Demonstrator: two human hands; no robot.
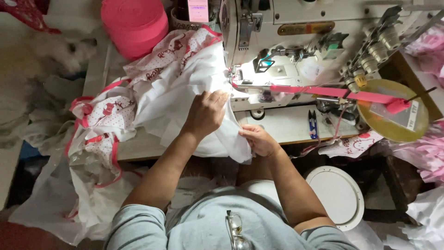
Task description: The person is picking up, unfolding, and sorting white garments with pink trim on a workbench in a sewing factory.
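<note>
White fabric (185, 97), hands (206, 113) pinching (knuckles up)

Single head view, looking steeply down, close over sewing machine (296, 60).

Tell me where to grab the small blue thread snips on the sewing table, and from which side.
Take the blue thread snips by the handle end nearest the table's front edge, coming from the person's side, right of the right hand. They lie flat and lengthwise, tips apparently pointing toward the sewing machine, so the near end is free; the pink binding tape crowds the far side.
</note>
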